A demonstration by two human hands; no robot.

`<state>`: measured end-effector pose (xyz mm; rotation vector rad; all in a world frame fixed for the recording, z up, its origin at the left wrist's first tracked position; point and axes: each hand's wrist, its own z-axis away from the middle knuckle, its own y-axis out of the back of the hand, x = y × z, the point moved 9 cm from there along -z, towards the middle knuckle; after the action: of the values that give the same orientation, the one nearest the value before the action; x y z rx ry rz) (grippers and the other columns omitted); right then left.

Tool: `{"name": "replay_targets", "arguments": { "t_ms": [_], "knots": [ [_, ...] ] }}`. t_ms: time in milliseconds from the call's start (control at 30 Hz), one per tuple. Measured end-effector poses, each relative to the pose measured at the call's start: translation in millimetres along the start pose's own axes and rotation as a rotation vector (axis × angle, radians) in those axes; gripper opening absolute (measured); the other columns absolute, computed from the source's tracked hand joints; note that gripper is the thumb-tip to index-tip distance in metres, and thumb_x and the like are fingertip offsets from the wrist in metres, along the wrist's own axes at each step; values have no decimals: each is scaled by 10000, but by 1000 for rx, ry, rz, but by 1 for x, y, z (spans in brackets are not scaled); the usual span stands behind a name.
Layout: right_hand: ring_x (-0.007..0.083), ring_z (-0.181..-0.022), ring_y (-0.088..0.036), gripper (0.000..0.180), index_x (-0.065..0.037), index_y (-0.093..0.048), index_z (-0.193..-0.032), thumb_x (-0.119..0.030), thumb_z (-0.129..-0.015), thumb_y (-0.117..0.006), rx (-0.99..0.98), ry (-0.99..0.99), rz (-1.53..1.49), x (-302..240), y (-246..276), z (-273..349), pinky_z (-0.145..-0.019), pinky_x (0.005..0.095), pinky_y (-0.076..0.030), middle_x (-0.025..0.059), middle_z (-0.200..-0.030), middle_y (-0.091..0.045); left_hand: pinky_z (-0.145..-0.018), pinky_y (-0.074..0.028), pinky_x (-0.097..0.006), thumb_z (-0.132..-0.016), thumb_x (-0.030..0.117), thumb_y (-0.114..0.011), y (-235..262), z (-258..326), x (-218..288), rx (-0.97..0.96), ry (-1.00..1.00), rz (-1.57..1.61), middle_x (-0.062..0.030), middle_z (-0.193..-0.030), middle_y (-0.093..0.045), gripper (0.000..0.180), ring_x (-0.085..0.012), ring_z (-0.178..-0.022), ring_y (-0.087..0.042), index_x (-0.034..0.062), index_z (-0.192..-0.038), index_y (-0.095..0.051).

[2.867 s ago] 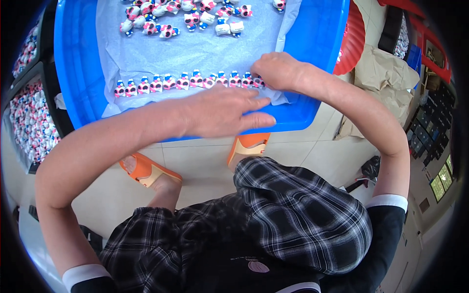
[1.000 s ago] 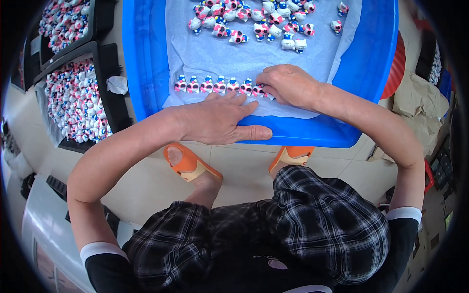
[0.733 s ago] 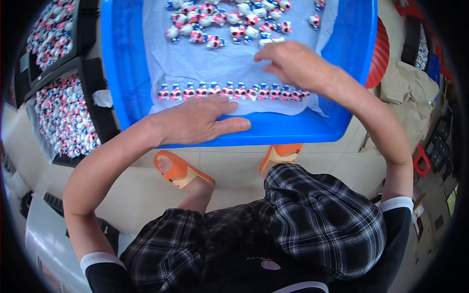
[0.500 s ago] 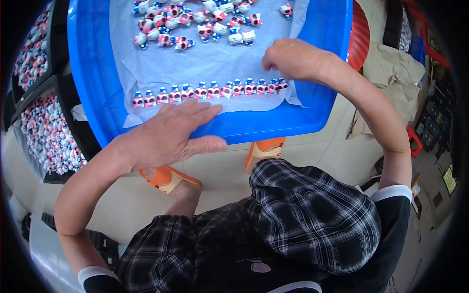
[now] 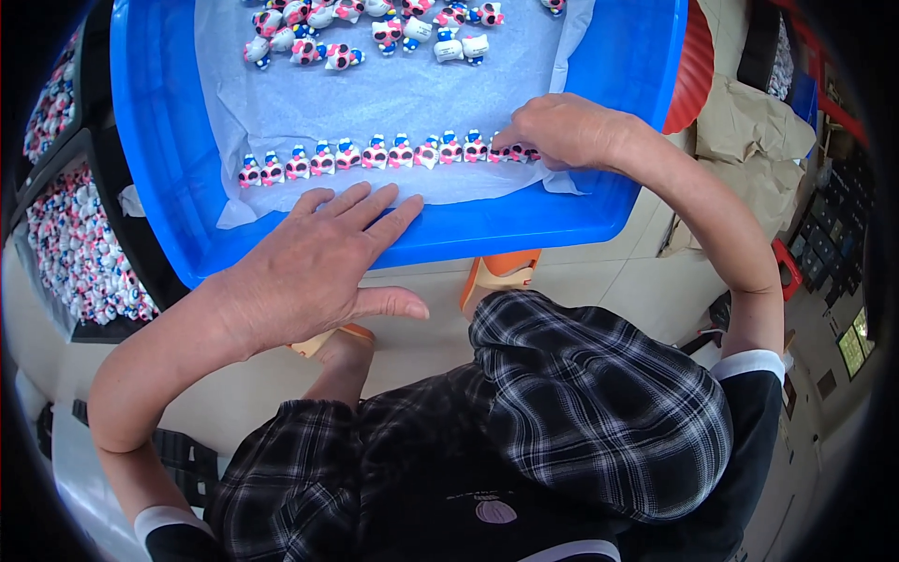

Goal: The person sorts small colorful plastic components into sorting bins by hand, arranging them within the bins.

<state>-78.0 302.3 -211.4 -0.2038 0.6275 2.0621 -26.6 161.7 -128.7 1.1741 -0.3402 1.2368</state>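
A pale tiled floor (image 5: 599, 281) runs under a large blue plastic tub (image 5: 159, 159), lined with a sheet of thin white paper (image 5: 412, 98). Black trays of small pink-and-white figurines (image 5: 70, 253) stand at the left; a red plastic stool (image 5: 691, 66) and crumpled brown paper bags (image 5: 749, 140) lie at the right. The person's plaid-trousered legs (image 5: 581, 412) fill the near side. Along the paper's near edge sits a row of small pink, white and blue figurines (image 5: 375, 153); a loose cluster of the same figurines (image 5: 375, 23) lies farther back. The left hand (image 5: 318, 267) is flat, fingers spread, over the tub's near rim. The right hand (image 5: 562, 131) is closed over the row's right end, fingertips on the figurines there.
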Motion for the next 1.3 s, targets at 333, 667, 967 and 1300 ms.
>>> {"name": "replay_targets", "arguments": {
  "t_ms": [333, 667, 967, 1300],
  "knots": [
    [284, -892, -599, 686, -182, -456, -1304, 74, -676, -561, 93, 160, 62, -35, 6, -20, -773, 376, -495, 120, -948, -606, -1014, -296, -439, -751, 628, -471, -8, 0, -3, -59, 57, 93, -213, -1334, -385, 863, -348, -1246, -358, 33, -1357, -312],
    [270, -843, -612, 665, -225, -454, -1306, 39, -708, -578, 49, 209, 185, -45, 5, -25, -703, 369, -511, 109, -853, -629, -998, -322, -437, -768, 620, -454, -11, 1, -3, -30, 49, 60, -224, -1292, -420, 837, -357, -1222, -384, 6, -1326, -342],
    [249, -833, -626, 601, -144, -442, -1298, -17, -729, -590, 348, 386, 193, -92, 46, -33, -681, 357, -518, 106, -842, -632, -988, -332, -445, -768, 645, -426, -12, 0, -2, -22, 51, 51, -217, -1292, -421, 841, -363, -1207, -394, 12, -1316, -351],
    [213, -749, -615, 611, -142, -431, -1306, -29, -728, -592, 330, 412, 229, -104, 35, -51, -663, 339, -512, 74, -769, -592, -979, -343, -441, -774, 658, -395, -13, 1, -1, -34, 49, 57, -210, -1278, -430, 839, -348, -1206, -397, 11, -1307, -357]
  ]
}}
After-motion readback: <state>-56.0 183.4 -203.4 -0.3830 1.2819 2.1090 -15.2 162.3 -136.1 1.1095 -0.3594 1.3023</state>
